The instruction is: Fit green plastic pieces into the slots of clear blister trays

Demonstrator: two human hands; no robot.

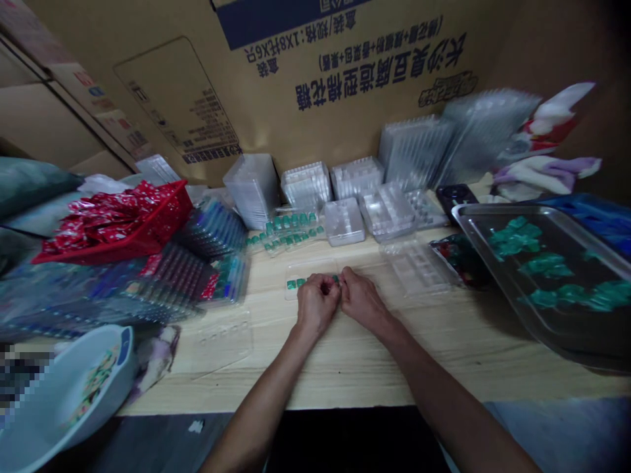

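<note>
Both my hands meet at the middle of the wooden table (pixel 345 355), over a clear plastic tray (pixel 308 274) that holds small green pieces (pixel 294 284). My left hand (pixel 315 303) has its fingers curled in a pinch at the tray's near edge. Beside it, touching it, my right hand (pixel 362 301) is also closed in a pinch. What the fingertips hold is too small to make out. More filled clear trays with green pieces (pixel 288 230) lie just behind.
Stacks of empty clear trays (pixel 355 180) line the cardboard wall at the back. A metal pan (pixel 542 276) with loose green pieces sits at the right. A red basket (pixel 123 220) and packaged blister packs (pixel 187 276) crowd the left, with a pale bowl (pixel 73 387) near the front left.
</note>
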